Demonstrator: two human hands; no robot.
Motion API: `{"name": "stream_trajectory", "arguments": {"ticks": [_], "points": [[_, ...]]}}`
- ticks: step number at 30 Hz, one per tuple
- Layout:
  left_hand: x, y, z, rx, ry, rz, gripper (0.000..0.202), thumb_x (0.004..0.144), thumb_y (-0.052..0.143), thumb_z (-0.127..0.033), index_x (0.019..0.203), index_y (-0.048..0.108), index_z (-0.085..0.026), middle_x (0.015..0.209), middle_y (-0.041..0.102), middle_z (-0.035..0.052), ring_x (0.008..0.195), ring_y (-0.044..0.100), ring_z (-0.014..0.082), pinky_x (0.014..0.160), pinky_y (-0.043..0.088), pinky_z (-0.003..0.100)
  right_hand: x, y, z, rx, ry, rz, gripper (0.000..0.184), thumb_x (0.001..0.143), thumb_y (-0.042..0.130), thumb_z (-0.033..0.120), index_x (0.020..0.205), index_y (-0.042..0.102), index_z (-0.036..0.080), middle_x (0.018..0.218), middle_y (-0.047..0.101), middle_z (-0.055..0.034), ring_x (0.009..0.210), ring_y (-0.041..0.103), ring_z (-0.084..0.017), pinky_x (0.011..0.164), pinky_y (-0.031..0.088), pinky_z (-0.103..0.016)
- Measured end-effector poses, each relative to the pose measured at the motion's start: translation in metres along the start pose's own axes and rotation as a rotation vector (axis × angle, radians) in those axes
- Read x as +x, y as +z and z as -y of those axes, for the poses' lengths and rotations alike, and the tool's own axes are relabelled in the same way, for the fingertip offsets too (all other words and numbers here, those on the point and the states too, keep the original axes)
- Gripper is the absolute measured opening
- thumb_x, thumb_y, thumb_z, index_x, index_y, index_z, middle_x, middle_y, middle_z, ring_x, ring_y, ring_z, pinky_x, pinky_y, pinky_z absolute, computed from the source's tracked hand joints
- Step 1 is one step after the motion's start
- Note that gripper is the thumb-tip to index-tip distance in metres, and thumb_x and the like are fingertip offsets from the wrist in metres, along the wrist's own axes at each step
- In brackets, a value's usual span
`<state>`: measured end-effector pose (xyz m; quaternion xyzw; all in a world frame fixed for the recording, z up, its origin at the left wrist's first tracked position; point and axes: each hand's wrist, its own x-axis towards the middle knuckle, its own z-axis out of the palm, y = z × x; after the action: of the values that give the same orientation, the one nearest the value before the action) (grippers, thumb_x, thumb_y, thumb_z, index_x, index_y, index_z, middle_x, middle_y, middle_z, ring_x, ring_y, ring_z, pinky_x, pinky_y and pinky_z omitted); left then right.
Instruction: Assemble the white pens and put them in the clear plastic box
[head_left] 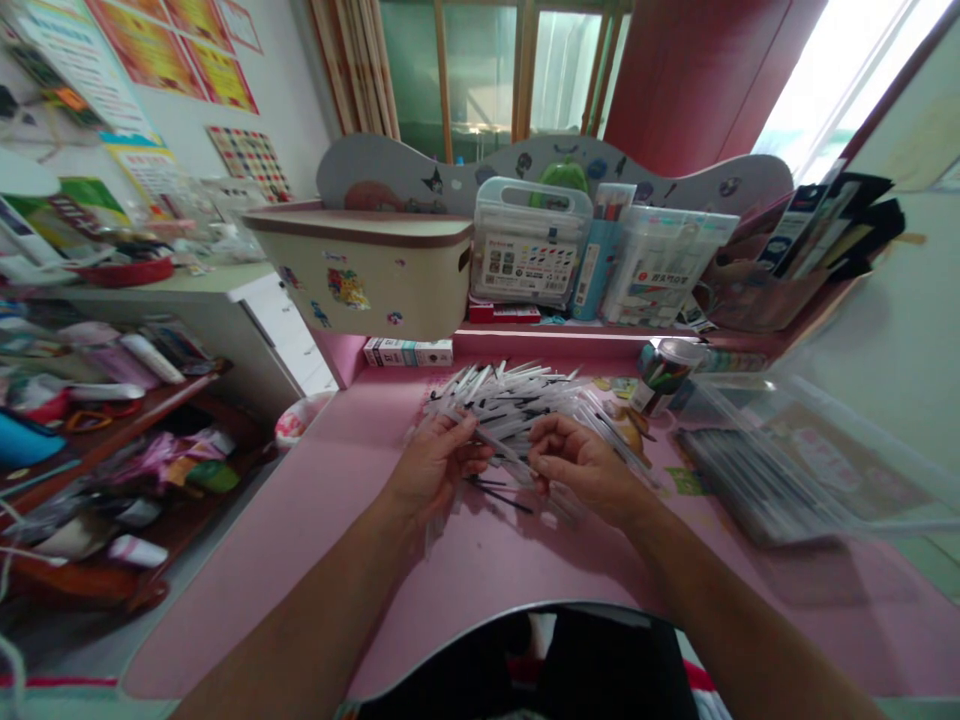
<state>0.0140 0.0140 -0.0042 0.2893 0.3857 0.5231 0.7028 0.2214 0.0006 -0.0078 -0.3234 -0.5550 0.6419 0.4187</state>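
A heap of slim white and clear pen-like sticks (510,390), some with dark parts, lies on the pink desk (300,560). At its near edge, my left hand (435,462) is closed, with a slim pale pen-like stick (495,443) between thumb and fingers. That stick slants across to my right hand (574,462), whose fingers are pinched together at its other end. Whether the right hand grips the stick or another small piece is not clear. Just below the hands lies a thin black stick (504,496). Several clear pieces near the fingers are blurred.
On the right stands a clear plastic box (810,450) with rows of slim dark sticks. Behind it are a clear jar (667,375) and a pen holder (772,290). A lidded beige bin (375,275) and marker cases (529,245) fill the raised shelf.
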Motion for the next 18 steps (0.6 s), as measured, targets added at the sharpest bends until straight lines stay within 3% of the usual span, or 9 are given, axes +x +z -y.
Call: {"name": "stream_trajectory", "arguments": {"ticks": [3,6,10,13,18], "points": [[0.0,0.001,-0.001,-0.113,-0.109,-0.044,0.004,0.089,0.061,-0.014,0.085,0.06,-0.013,0.068,0.071,0.0045,0.051,0.068,0.0122,0.044,0.055,0.017,0.001,0.002,-0.004,-0.118,-0.056,-0.073,0.024,0.08,0.069,0.031,0.092,0.052,0.021,0.076,0.056,0.004,0.058,0.056,-0.01,0.056,0.047,-0.024],[0.003,-0.002,-0.008,-0.326,-0.16,-0.142,0.019,0.096,0.049,-0.014,0.081,0.06,-0.013,0.06,0.067,0.0028,0.047,0.065,0.0104,0.043,0.055,0.016,0.002,0.003,-0.008,-0.544,-0.216,-0.1,0.004,0.085,0.061,0.022,0.087,0.059,0.019,0.078,0.06,-0.0001,0.071,0.057,-0.014,0.067,0.045,-0.028],[0.006,-0.007,-0.017,-0.493,-0.146,-0.206,0.026,0.099,0.043,-0.017,0.078,0.058,-0.013,0.058,0.065,0.0022,0.047,0.064,0.0094,0.043,0.055,0.016,0.004,0.01,-0.016,-1.084,-0.459,0.025,0.011,0.088,0.059,0.014,0.088,0.069,0.017,0.089,0.066,-0.0071,0.088,0.054,-0.02,0.082,0.042,-0.035],[0.007,-0.008,-0.02,-0.515,-0.124,-0.241,0.029,0.1,0.042,-0.02,0.078,0.059,-0.012,0.059,0.065,0.0034,0.047,0.064,0.009,0.043,0.054,0.015,0.006,0.019,-0.024,-1.256,-0.499,0.075,0.009,0.089,0.064,0.019,0.09,0.072,0.017,0.091,0.065,-0.0083,0.089,0.052,-0.021,0.082,0.041,-0.035],[0.008,-0.006,-0.02,-0.497,-0.084,-0.281,0.03,0.1,0.042,-0.02,0.077,0.059,-0.012,0.057,0.064,0.0023,0.045,0.063,0.0094,0.041,0.053,0.015,0.012,0.03,-0.035,-1.39,-0.492,0.053,0.009,0.088,0.065,0.022,0.085,0.072,0.018,0.088,0.064,-0.0074,0.087,0.05,-0.021,0.08,0.039,-0.035]]}}
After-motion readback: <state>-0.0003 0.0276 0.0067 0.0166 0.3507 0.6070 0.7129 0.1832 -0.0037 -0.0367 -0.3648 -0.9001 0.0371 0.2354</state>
